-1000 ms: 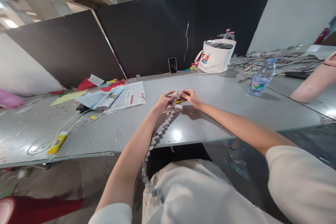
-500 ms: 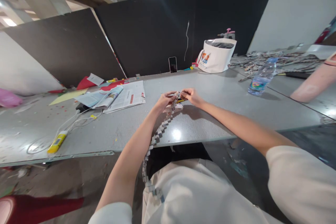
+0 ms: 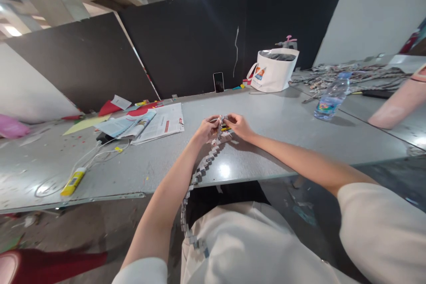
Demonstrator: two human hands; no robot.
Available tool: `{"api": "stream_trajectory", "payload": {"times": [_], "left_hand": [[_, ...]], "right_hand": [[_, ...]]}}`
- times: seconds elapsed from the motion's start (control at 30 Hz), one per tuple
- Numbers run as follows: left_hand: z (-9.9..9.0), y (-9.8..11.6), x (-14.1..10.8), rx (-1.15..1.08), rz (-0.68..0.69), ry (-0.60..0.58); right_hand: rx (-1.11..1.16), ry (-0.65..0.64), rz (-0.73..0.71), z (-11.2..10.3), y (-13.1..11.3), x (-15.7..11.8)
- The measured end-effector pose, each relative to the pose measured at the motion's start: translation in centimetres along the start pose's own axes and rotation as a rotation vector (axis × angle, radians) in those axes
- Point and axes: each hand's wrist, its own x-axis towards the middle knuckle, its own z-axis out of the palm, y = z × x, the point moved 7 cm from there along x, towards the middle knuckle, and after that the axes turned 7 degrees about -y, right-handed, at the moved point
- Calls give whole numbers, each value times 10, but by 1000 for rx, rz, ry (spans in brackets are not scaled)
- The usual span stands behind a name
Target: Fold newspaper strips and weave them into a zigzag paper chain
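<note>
My two arms (image 3: pixel 173 173) angle inward.
I have left hand (image 3: pixel 207 128) and right hand (image 3: pixel 241 127) close together, fingers (image 3: pixel 234 117) bent.

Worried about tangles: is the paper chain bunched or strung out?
Strung out: the paper chain trails from left hand and right hand past the table edge.

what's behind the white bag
A sprayer: its pink and grey top shows above the bag, with the black panel beyond. The bag covers whatever is lower down.

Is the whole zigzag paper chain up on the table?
No, the paper chain drops past the near edge of the table, and its lower part shows against the shirt.
</note>
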Motion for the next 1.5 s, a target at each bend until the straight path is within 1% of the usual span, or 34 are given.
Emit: {"api": "stream_trajectory", "payload": {"times": [0.17,0.33,0.57,0.67,0.77,0.83,0.97,1.07,1.17,1.23,1.37,1.5], "left_hand": [[-1,1,0,39,13,4],[0,2,0,61,15,-4],[3,3,-2,113,31,-26],[4,7,-3,220,87,-16],[8,16,-6,364,191,-4],[10,21,-8,410,243,-3],[12,25,-12,453,290,-12],[13,24,-13,495,286,-9],[14,24,-11,508,268,2],[17,26,-11,523,290,2],[21,28,-13,569,318,12],[17,26,-13,465,302,54]], "right_hand": [[-12,1,-19,0,-4,-2],[41,8,-18,0,-4,-2],[-13,7,-31,-1,-5,-2],[2,7,-37,-2,-6,-3],[4,27,-22,-3,-9,-5],[2,36,-17,-4,-10,-5],[-36,60,-19,-6,-5,-3],[-46,68,21,-8,3,-1],[1,21,36,-6,7,0],[35,-5,42,-6,7,-1],[70,11,94,-7,9,-1],[109,20,119,-7,7,2]]}}
